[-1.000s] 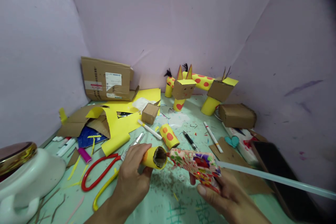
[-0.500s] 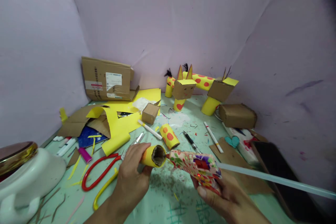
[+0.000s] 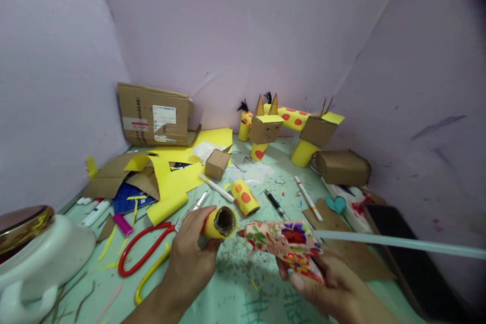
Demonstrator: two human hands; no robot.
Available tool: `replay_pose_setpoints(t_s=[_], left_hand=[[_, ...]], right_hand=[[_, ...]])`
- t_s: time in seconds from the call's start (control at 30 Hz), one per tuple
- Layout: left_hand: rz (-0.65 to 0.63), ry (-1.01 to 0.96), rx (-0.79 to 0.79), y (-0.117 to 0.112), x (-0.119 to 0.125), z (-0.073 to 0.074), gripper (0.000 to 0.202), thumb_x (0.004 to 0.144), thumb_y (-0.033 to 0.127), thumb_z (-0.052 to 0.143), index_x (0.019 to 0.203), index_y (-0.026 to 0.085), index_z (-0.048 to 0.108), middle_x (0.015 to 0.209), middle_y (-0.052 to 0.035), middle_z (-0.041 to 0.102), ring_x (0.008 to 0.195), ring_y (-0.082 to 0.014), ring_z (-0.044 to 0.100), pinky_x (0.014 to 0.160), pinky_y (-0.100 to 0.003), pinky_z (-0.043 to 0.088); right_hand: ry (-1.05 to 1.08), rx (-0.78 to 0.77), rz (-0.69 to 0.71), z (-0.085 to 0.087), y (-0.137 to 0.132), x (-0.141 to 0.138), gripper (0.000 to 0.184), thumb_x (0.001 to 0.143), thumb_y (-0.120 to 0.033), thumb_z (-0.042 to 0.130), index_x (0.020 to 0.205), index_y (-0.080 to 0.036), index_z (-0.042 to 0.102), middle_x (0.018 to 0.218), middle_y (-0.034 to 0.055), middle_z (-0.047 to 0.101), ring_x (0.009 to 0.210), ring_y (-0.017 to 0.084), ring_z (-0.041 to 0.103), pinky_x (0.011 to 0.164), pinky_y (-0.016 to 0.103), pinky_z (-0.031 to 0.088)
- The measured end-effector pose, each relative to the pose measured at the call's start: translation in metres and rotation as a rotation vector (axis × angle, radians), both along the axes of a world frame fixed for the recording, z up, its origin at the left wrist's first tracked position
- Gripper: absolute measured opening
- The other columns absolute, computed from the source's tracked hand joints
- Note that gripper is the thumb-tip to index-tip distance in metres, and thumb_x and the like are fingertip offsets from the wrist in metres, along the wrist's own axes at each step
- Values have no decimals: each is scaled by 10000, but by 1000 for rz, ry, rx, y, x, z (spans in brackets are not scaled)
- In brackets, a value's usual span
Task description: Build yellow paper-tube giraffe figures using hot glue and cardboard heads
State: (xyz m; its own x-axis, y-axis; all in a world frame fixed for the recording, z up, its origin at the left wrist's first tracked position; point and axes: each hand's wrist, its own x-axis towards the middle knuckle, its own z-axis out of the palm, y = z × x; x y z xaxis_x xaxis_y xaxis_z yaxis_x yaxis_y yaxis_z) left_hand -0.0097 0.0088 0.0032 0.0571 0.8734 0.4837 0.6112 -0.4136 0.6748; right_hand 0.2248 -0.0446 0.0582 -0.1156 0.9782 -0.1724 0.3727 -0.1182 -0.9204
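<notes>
My left hand (image 3: 195, 258) is wrapped round a yellow cardboard tube (image 3: 215, 223), its open end turned toward the right. In my right hand (image 3: 322, 283) is a flower-patterned hot glue gun (image 3: 283, 238) with a small red light lit. A long translucent glue stick (image 3: 398, 244) runs out of the gun's back. The gun's nozzle points left and stands a little apart from the tube's rim. Just behind lies another yellow tube with orange spots (image 3: 245, 197). Scissors with red and yellow handles (image 3: 142, 253) rest beside my left hand.
Cardboard animal figures (image 3: 268, 131) stand at the back wall. A small cardboard box (image 3: 217, 164), marker (image 3: 308, 197), black pen (image 3: 276, 203), phone (image 3: 410, 263), white mug (image 3: 64, 248), yellow paper (image 3: 182, 182) and a large carton (image 3: 155, 116) surround the work area.
The glue gun's nozzle has moved from the tube's rim to slightly apart from it. The tube has turned and shifted a little left in my left hand.
</notes>
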Motion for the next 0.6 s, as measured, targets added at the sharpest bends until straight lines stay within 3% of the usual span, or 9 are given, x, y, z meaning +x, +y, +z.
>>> replay_pose_setpoints(t_s=[0.1,0.17,0.23,0.33,0.47,0.6], left_hand=[[-48,-138,-227,-4,5,6,404,698,194,624,1096,205,550,1100,-68,644,1031,-242,598,883,-389,492],[-144,-282,-401,-8,9,11,423,697,197,620,1110,196,524,1113,-74,639,1023,-235,605,869,-372,500],[-243,-404,-522,-11,12,13,407,704,208,613,1099,177,517,1083,-82,647,986,-230,618,844,-358,508],[-269,-424,-563,-11,12,13,384,697,217,623,1067,159,539,1030,-81,660,952,-233,619,843,-362,495],[-245,-358,-551,-8,9,11,370,693,243,629,1047,156,566,986,-71,674,901,-233,626,824,-364,493],[-211,-312,-521,-8,9,12,366,671,279,637,1008,145,594,925,-74,692,844,-238,641,779,-361,514]], right_hand=[[145,-44,-32,-4,4,3,401,702,-543,607,795,-155,639,467,-17,487,437,119,463,439,228,385],[260,-45,-104,-9,10,2,399,700,-556,601,735,-159,569,419,-56,409,357,68,334,369,200,270],[342,-43,-217,-15,17,1,397,689,-551,616,677,-175,489,448,-59,426,350,52,307,350,191,222],[363,-53,-360,-23,28,-4,389,632,-487,697,650,-180,458,513,-50,477,384,64,387,364,193,270],[463,-60,-515,-27,47,-11,413,540,-419,771,784,-156,567,647,-8,576,546,119,529,462,211,390],[504,-36,-554,-22,70,-17,361,557,-406,742,770,-148,607,722,12,604,609,130,544,512,229,422]])
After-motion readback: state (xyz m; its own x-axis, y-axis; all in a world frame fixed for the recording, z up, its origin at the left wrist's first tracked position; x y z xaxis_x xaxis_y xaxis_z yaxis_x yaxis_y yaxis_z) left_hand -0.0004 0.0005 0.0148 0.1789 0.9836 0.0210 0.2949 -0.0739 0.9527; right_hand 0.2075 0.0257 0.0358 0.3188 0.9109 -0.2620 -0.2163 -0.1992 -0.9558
